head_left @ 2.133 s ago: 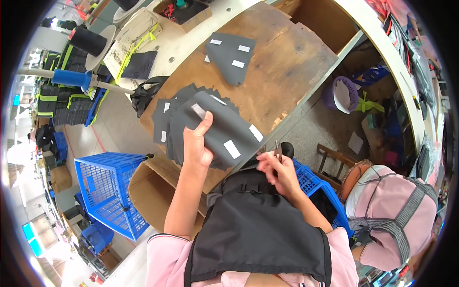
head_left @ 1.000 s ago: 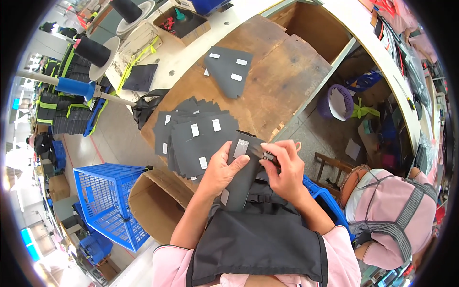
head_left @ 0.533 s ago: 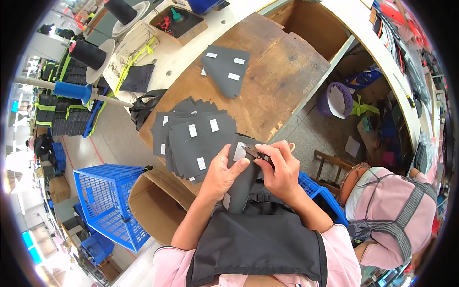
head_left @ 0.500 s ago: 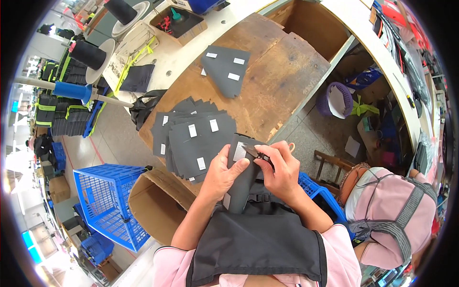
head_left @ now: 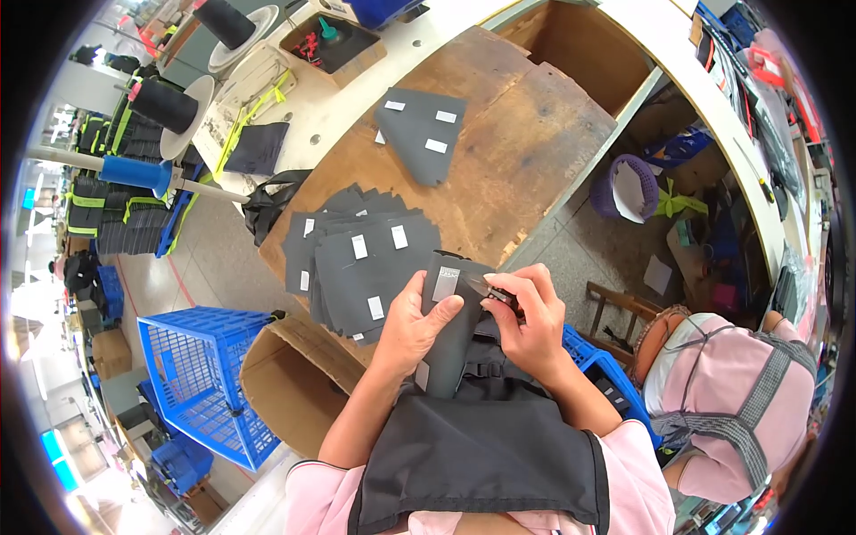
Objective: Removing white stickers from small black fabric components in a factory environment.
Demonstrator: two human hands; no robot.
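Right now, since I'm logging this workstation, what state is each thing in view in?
Left hand, gripping the grey piece.
Grey piece, bent over, white label showing.
Right hand, closed on the dark snips.
Dark snips, held; blades open or shut, unclear.
Grey pile, flat, edges uneven.
Separate grey panel, flat, white labels up.
Cardboard box, open.
Purple basket, holding a white sheet.

Both forearms (head_left: 361, 410) angle inward, left hand (head_left: 412, 323) gripping, thumb uppermost, right hand (head_left: 530, 323) pinching
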